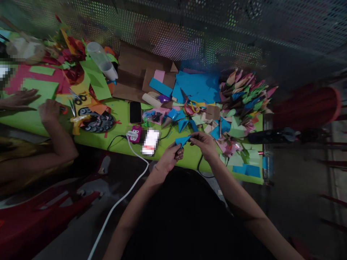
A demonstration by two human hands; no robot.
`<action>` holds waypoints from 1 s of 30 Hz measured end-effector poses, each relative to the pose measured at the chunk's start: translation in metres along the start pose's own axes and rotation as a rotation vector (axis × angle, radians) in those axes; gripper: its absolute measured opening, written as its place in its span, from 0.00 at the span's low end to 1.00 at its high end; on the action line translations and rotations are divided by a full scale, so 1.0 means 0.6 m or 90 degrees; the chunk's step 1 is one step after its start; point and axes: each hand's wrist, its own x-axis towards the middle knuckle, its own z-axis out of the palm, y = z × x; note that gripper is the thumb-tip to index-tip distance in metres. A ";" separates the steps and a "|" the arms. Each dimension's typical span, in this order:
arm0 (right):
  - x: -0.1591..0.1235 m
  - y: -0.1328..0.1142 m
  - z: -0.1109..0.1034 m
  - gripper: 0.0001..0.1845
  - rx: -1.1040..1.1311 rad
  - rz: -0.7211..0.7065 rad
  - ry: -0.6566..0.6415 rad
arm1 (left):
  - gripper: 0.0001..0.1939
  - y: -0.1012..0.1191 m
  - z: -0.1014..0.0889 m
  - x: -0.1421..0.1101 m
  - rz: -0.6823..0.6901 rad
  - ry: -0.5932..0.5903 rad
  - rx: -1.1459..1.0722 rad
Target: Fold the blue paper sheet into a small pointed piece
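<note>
Between my two hands, above the front of the green-covered table (121, 148), is a small folded piece of blue paper (182, 140). My left hand (171, 156) is closed on its lower left part, the thumb lying over it. The fingertips of my right hand (204, 143) pinch its right corner. Just beyond my hands lie folded blue paper pieces (183, 125) and scissors with red and yellow handles (189, 107). A lit phone (150, 141) rests left of my left hand.
A bundle of coloured paper cones (246, 92) stands at the right. A pink power socket (133, 134) with a white cable (119, 203) sits left of the lit phone. Brown cardboard (132, 72) and blue sheets (197, 85) lie behind. Another person's hands (50, 111) are at far left.
</note>
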 end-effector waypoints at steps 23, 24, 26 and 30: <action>0.000 -0.012 -0.006 0.21 -0.021 0.079 -0.032 | 0.09 -0.015 -0.010 0.009 0.160 0.077 0.310; 0.001 -0.009 -0.005 0.22 -0.024 0.081 -0.028 | 0.08 -0.016 -0.011 0.007 0.164 0.076 0.333; 0.001 -0.003 -0.004 0.23 -0.016 0.081 -0.003 | 0.08 -0.016 -0.012 0.004 0.157 0.071 0.358; 0.003 0.006 -0.006 0.24 -0.003 0.061 0.032 | 0.08 -0.013 -0.016 0.000 0.141 0.061 0.402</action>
